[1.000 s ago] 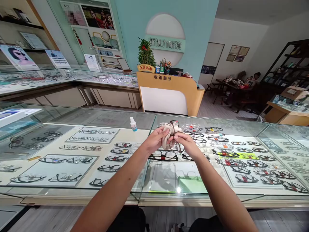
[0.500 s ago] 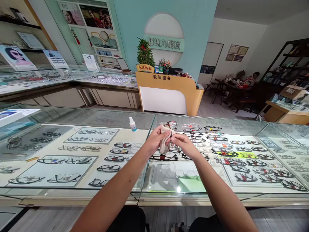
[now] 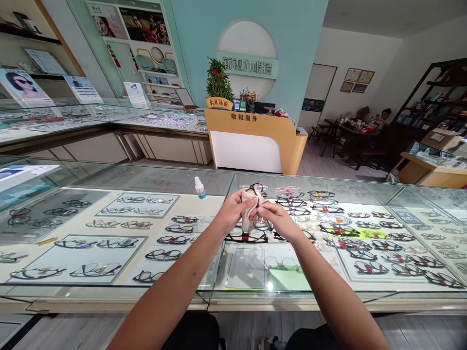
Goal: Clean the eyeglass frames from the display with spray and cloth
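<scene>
My left hand is closed on a pale, crumpled cloth, which is wrapped over part of a pair of glasses. My right hand pinches the glasses' dark frame from the right side, close to the cloth. Both hands are held together above the glass display case. Part of the frame sticks out above the cloth, and a lens rim shows below the right fingers. The rest of the glasses is hidden by the cloth and fingers.
A small white spray bottle with blue liquid stands on the glass top, left of my hands. Several rows of glasses lie inside the display case. Beyond is a wooden cashier counter. A person sits at a far table.
Both hands stay in nearly the same place on the cloth and glasses. The lower part of the glasses has shifted slightly under the right fingers.
</scene>
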`<state>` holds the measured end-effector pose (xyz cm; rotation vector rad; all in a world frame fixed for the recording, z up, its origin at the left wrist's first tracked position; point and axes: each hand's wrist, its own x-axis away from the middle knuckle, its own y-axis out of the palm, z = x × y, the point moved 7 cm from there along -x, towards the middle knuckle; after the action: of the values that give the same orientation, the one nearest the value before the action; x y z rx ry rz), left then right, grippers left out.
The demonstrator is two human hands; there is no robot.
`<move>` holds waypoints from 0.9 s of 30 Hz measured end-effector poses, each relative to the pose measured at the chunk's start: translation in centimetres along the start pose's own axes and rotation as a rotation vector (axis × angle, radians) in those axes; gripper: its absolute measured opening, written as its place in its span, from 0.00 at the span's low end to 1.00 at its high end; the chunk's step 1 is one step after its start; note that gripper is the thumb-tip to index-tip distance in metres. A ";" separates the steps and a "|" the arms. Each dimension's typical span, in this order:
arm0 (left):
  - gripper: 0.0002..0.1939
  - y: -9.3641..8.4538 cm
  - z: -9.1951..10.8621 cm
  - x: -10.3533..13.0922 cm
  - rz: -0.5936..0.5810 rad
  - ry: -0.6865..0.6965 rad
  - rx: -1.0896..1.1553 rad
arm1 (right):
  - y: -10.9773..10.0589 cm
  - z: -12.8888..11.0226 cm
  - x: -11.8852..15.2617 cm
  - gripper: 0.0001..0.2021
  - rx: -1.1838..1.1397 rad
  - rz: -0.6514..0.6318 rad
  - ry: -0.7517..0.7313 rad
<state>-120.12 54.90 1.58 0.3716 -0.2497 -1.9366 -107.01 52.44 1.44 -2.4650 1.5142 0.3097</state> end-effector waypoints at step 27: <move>0.28 -1.0 -0.3 -0.2 0.126 0.047 0.018 | 0.1 0.4 0.0 0.23 -0.022 0.063 0.002</move>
<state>-120.77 55.44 1.00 0.4039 -0.2545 -1.8003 -107.15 52.52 1.06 -2.4384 1.6006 0.3372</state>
